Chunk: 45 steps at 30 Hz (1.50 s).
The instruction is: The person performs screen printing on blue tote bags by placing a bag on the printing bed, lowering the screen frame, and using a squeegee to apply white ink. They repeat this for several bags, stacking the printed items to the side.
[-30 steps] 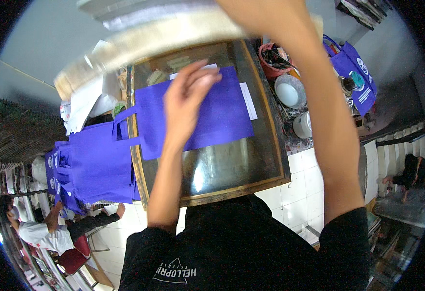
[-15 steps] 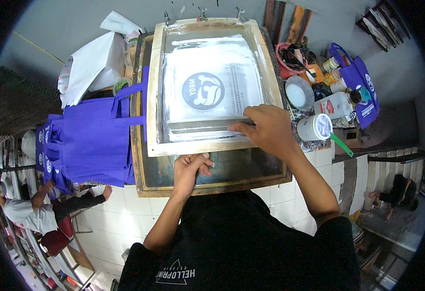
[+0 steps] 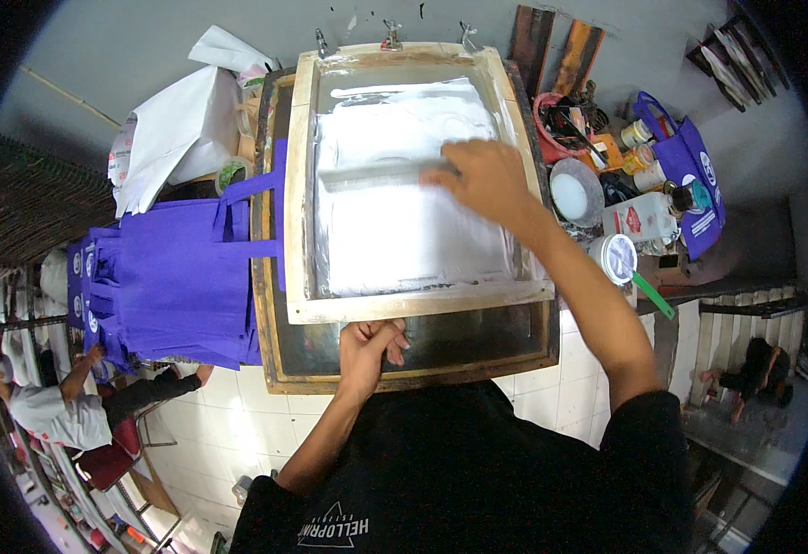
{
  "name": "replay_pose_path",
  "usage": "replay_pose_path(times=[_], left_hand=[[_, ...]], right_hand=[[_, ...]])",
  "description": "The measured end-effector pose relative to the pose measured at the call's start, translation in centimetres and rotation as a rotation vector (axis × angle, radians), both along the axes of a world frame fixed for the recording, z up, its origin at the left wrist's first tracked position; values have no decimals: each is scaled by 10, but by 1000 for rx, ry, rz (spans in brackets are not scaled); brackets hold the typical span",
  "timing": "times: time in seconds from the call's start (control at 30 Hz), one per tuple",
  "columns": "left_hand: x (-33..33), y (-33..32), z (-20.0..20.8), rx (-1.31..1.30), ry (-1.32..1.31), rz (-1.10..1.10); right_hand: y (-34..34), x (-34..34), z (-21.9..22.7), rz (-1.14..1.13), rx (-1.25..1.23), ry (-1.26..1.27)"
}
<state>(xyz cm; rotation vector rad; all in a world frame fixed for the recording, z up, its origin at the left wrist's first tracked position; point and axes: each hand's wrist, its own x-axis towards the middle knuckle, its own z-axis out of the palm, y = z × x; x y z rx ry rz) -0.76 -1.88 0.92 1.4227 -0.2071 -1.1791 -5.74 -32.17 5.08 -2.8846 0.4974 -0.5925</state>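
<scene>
A pale-wood-framed printing screen [image 3: 422, 309] lies over a dark board with a worn wooden rim [image 3: 404, 380]. White ink [image 3: 404, 235] coats most of the mesh, and the printed design is mostly covered. Smeared by motion, my right hand [image 3: 487, 180] grips the right end of a long squeegee [image 3: 367, 174], which lies crosswise on the mesh. My left hand [image 3: 373, 351] is loosely closed just below the near edge of the frame, fingers curled with nothing visible in them. I cannot tell whether it touches the frame.
Purple fabric bags [image 3: 173, 286] are piled at left, one strap reaching under the screen. A white ink tub [image 3: 614, 258] with a green-handled tool, a bowl [image 3: 574, 194] and bottles crowd the right. Clamps [image 3: 392, 37] stand at the back. A seated person [image 3: 58, 411] is far left.
My right hand has pushed the squeegee from the screen's near end toward the far half. White ink now covers the design that showed before. My left hand stays by the near edge.
</scene>
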Motion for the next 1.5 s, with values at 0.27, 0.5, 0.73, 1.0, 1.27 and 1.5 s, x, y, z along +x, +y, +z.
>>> replay_pose_path(times=[0.27,0.5,0.73,1.0,1.27,1.5], left_hand=[[20,3,7,-69,460,47],[32,13,8,-95,610,-147],[114,-108,72,-133,-1116,-163],[196,-184,51,4,-1422,-327],[163,-138,49,1,-1419,-315],[118,-81,51,-2,-1389,-345]], right_hand=[[-84,67,12,-104,16,-29],[-92,68,-2,-130,22,-15],[-69,56,-14,-169,-124,-47],[-48,46,-24,-153,-166,-111],[-2,13,-20,-123,-131,-63],[57,-37,-14,-105,-71,-21]])
